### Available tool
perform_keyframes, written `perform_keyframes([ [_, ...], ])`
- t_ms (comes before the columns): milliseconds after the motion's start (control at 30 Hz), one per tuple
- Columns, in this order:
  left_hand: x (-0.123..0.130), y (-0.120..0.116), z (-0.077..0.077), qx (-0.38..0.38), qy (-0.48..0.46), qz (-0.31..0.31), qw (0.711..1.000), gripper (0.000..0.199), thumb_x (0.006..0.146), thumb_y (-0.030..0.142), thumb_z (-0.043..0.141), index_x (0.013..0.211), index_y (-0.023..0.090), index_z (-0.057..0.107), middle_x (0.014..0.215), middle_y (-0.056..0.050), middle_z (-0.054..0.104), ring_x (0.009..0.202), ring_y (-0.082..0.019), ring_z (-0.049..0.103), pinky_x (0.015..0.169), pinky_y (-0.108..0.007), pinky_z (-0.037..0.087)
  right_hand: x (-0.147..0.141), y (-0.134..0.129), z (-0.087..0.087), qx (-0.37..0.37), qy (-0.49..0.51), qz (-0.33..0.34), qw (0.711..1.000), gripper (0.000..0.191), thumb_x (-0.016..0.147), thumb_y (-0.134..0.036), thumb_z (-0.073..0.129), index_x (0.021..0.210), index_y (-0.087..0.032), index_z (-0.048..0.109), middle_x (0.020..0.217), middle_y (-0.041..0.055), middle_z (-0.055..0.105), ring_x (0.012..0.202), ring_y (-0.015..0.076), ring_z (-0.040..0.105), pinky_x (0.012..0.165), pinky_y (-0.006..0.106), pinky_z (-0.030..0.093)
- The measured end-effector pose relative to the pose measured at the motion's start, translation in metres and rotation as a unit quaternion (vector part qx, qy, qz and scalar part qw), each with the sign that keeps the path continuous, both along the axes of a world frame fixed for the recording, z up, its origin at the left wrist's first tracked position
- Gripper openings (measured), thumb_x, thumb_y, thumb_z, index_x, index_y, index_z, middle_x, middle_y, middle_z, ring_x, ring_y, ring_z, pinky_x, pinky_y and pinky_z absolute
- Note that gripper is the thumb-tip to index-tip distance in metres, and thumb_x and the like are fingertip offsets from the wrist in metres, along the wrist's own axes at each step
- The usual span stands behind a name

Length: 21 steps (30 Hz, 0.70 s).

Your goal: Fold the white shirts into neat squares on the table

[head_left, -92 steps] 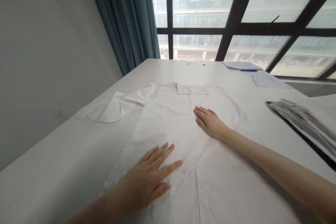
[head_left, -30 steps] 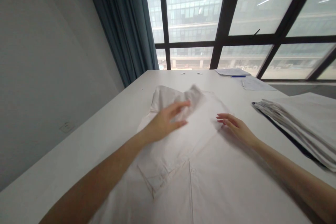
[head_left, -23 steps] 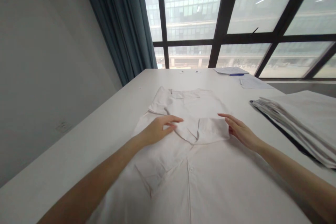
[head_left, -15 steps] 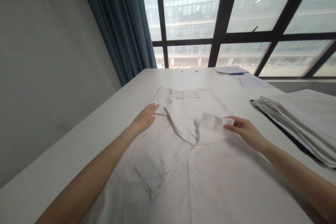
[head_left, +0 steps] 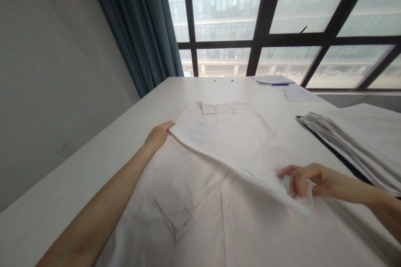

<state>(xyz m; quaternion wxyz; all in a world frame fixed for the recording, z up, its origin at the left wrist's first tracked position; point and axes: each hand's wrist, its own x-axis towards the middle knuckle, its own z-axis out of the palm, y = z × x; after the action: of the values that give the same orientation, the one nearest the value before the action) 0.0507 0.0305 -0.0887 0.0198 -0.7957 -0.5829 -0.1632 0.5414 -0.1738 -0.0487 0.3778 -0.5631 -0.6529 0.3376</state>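
Observation:
A white shirt [head_left: 200, 183] lies spread on the white table, its collar [head_left: 218, 109] toward the far side and a button line running down the middle. My left hand [head_left: 159, 135] is closed at the shirt's left shoulder, its fingertips on the edge of a layer that crosses the chest. On the right, my right hand [head_left: 302, 180], slightly blurred, grips the end of that layer, a sleeve [head_left: 238, 162], and holds it stretched diagonally. A folded cuff [head_left: 177, 219] rests on the shirt's lower left.
A stack of white cloth [head_left: 369, 142] with a dark board under it sits at the right. Papers [head_left: 272, 79] and a blue pen [head_left: 280, 84] lie at the table's far right. A blue curtain and windows stand behind, with a grey wall at left.
My right hand has moved right and nearer with the fabric, so the crumpled part is now stretched across the chest. My left hand has shifted slightly left along the shoulder.

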Motion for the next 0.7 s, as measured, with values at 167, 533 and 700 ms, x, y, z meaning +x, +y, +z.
perform_keyframes([
  [167, 0.0, 0.002, -0.002, -0.018, 0.008, -0.027, 0.999, 0.05, 0.088, 0.016, 0.035, 0.134, 0.012, 0.054, 0.144, -0.009, 0.049, 0.132, -0.017, 0.046, 0.113, -0.031, 0.032, -0.01, 0.002, 0.001, -0.039, -0.081, -0.008, 0.996, 0.053, 0.072, -0.073, 0.06, 0.083, -0.022, 0.069, 0.069, 0.0048, 0.065, 0.07, 0.0219, 0.061, 0.062, 0.033, 0.05],
  [533, 0.009, -0.002, -0.013, -0.047, 0.016, -0.037, 0.998, 0.064, 0.081, 0.002, 0.027, 0.14, 0.015, 0.048, 0.148, -0.006, 0.045, 0.138, -0.015, 0.038, 0.115, -0.035, 0.029, -0.033, -0.016, 0.003, -0.166, -0.19, 0.084, 0.964, 0.028, 0.078, -0.049, 0.062, 0.093, -0.025, 0.058, 0.058, -0.0038, 0.053, 0.053, 0.0135, 0.045, 0.048, 0.025, 0.034],
  [700, 0.013, 0.0, 0.003, -0.081, 0.045, -0.023, 0.995, 0.065, 0.075, 0.003, 0.033, 0.136, 0.013, 0.053, 0.143, -0.006, 0.05, 0.137, -0.017, 0.041, 0.114, -0.031, 0.031, -0.021, -0.017, -0.004, -0.19, -0.262, 0.097, 0.941, 0.018, 0.077, -0.04, 0.064, 0.087, -0.026, 0.06, 0.06, -0.0031, 0.058, 0.05, 0.0141, 0.05, 0.046, 0.026, 0.033],
])
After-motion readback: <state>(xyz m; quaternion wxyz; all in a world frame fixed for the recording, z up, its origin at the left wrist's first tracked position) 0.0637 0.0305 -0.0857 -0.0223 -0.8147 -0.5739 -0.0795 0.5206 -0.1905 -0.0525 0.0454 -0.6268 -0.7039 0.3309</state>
